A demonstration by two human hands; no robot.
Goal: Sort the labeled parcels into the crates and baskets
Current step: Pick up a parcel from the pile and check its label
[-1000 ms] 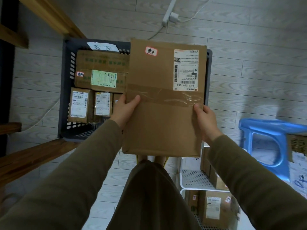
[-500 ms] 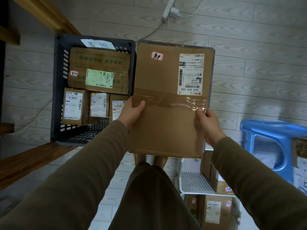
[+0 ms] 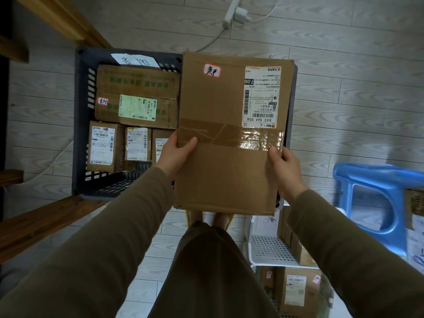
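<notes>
The 2 arms reach forward, and the left hand (image 3: 176, 154) and right hand (image 3: 284, 171) each grip a side edge of the flat cardboard parcel (image 3: 229, 168), thumbs on top and fingers hidden beneath. The parcel hangs level over the right part of the dark crate (image 3: 79, 134), so this looks like the placing step. Next it likely needs lowering beside the boxes (image 3: 137, 88) already inside, clear of the rim.
</notes>
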